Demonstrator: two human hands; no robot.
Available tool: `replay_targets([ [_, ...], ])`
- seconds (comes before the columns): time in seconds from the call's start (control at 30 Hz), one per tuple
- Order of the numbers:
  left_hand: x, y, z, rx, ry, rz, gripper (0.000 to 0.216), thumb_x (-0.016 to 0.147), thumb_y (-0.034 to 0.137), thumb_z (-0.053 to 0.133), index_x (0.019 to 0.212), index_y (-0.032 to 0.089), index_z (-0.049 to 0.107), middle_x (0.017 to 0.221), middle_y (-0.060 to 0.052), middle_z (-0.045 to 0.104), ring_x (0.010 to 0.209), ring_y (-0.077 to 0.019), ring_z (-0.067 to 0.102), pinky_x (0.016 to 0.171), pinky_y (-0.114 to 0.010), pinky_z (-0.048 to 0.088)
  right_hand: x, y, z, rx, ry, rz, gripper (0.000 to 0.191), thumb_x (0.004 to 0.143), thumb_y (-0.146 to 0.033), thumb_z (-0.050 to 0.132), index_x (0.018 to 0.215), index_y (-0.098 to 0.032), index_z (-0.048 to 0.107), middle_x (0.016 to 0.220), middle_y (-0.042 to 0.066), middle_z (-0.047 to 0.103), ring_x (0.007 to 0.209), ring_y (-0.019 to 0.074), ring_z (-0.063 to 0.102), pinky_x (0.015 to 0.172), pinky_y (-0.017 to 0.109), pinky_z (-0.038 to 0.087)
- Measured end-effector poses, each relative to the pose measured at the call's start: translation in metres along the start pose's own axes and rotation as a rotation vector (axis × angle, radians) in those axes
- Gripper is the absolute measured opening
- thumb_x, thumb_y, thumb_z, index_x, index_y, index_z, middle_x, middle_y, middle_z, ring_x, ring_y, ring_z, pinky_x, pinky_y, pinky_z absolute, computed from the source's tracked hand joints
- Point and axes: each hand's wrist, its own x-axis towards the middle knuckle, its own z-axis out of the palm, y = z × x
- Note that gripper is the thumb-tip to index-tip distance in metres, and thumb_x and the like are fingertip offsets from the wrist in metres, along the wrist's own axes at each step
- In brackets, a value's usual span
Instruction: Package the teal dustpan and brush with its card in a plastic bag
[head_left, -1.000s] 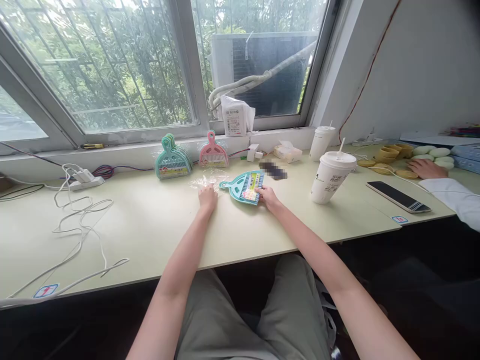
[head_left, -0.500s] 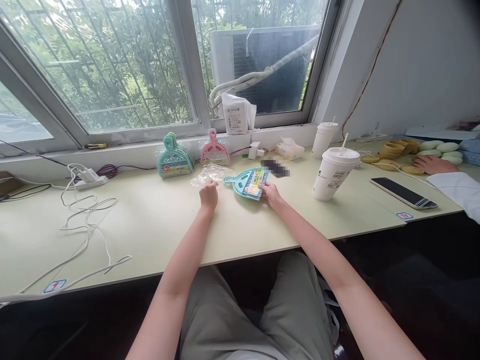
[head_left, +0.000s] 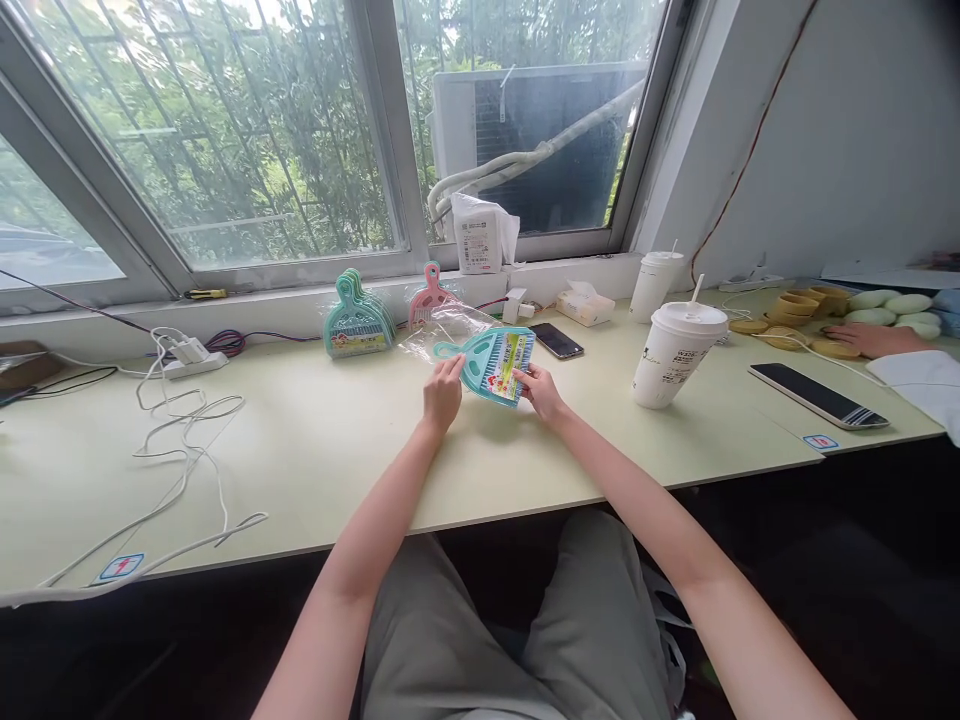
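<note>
A turquoise mini dustpan and brush set (head_left: 486, 365) with a printed label is tilted above the table. My right hand (head_left: 541, 393) is closed on its wide bristle end. My left hand (head_left: 442, 392) is closed in a pinch at the handle end, where a clear plastic bag (head_left: 454, 325) rises behind the fingers. The bag lies around or just behind the handle; which one I cannot tell. Beyond, by the sill, stand several bagged green dustpan sets (head_left: 356, 320) in a row and a pink dustpan set (head_left: 430, 295), partly covered by the bag.
Two white lidded cups (head_left: 679, 350) with straws stand to the right. A phone (head_left: 557, 340) and a tissue pack (head_left: 585, 303) lie behind my right hand. Another phone (head_left: 817, 395) lies near a co-worker's hand (head_left: 874, 338). White cables (head_left: 187, 440) sprawl across the left side.
My left hand has moved right, up to the dustpan's handle, bringing the plastic bag along. The bag is raised and more spread. The dustpan set is slightly turned, still in my right hand.
</note>
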Motion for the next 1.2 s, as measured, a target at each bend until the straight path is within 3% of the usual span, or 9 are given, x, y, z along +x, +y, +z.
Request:
replay_targets([
  [0.13,-0.001,0.016,-0.003,-0.194,0.019,0.058,0.052,0.089,0.008,0.033,0.136,0.023,0.050,0.132,-0.005,0.058,0.121,-0.0208,0.051,0.101,-0.037,0.045,0.002,0.001,-0.001,0.063,0.087,-0.029,0.029,0.072,-0.031,0.074,0.095,-0.018,0.062,0.101,0.006,0.071,0.086,0.0200,0.069,0.080,0.037,0.060],
  [0.27,0.000,0.035,-0.012,-0.414,0.157,0.060,0.046,0.091,0.020,0.045,0.136,0.025,0.046,0.143,-0.007,0.046,0.138,-0.0240,0.033,0.118,-0.050,0.007,0.002,0.002,0.001,0.112,0.064,-0.055,0.032,0.069,-0.032,0.077,0.094,-0.018,0.063,0.104,0.006,0.070,0.091,0.0213,0.068,0.082,0.037,0.059],
  [0.37,0.004,0.038,-0.021,-0.543,0.478,-0.287,0.067,0.085,0.038,0.059,0.144,0.025,0.029,0.157,-0.011,0.017,0.146,-0.0270,0.006,0.116,-0.053,-0.004,0.001,0.001,0.003,0.139,0.028,-0.072,0.037,0.066,-0.035,0.079,0.095,-0.018,0.064,0.105,0.006,0.070,0.094,0.0229,0.067,0.084,0.039,0.059],
  [0.5,0.011,0.024,-0.026,-0.817,0.715,-0.918,0.097,0.077,0.054,0.065,0.147,0.026,0.005,0.158,-0.013,-0.002,0.147,-0.0236,-0.003,0.118,-0.046,0.010,-0.001,-0.002,0.007,0.170,0.004,-0.109,0.042,0.065,-0.039,0.080,0.098,-0.019,0.064,0.106,0.007,0.069,0.099,0.0247,0.066,0.086,0.041,0.058],
  [0.6,0.015,0.012,-0.023,-1.359,0.484,-1.067,0.083,0.081,0.057,0.060,0.145,0.024,0.018,0.152,-0.017,0.023,0.143,-0.0242,0.024,0.112,-0.043,0.030,-0.002,-0.004,0.009,0.172,-0.004,-0.129,0.043,0.065,-0.040,0.080,0.098,-0.019,0.064,0.109,0.007,0.068,0.100,0.0246,0.066,0.087,0.041,0.057],
  [0.77,0.016,0.018,-0.016,-1.776,0.106,-0.694,0.043,0.078,0.041,0.068,0.115,0.019,0.059,0.118,-0.010,0.063,0.115,-0.0238,0.058,0.095,-0.035,0.047,-0.006,-0.006,0.012,0.093,-0.062,-0.098,0.044,0.066,-0.042,0.079,0.100,-0.019,0.064,0.110,0.007,0.068,0.099,0.0232,0.066,0.084,0.038,0.057],
  [0.93,0.010,0.033,-0.009,-1.825,-0.044,-0.742,0.036,0.075,0.035,0.071,0.106,0.017,0.063,0.098,-0.007,0.070,0.101,-0.0237,0.063,0.092,-0.037,0.049,-0.010,-0.004,0.020,0.036,-0.103,-0.091,0.044,0.067,-0.044,0.078,0.102,-0.020,0.064,0.110,0.007,0.068,0.097,0.0226,0.066,0.082,0.038,0.057],
  [1.1,0.006,0.053,-0.006,-1.964,-0.191,-0.648,0.038,0.081,0.035,0.067,0.113,0.015,0.062,0.112,-0.010,0.067,0.115,-0.0251,0.058,0.105,-0.040,0.040,-0.009,0.001,0.025,0.133,0.037,-0.153,0.042,0.067,-0.043,0.078,0.098,-0.019,0.062,0.110,0.007,0.068,0.102,0.0224,0.064,0.086,0.038,0.055],
  [1.2,0.006,0.063,-0.004,-1.981,-0.159,-0.581,0.044,0.079,0.033,0.070,0.119,0.016,0.059,0.117,-0.010,0.065,0.119,-0.0260,0.055,0.107,-0.042,0.037,-0.008,0.003,0.025,0.177,0.060,-0.154,0.044,0.066,-0.043,0.078,0.098,-0.019,0.061,0.110,0.007,0.067,0.102,0.0223,0.064,0.087,0.037,0.055],
])
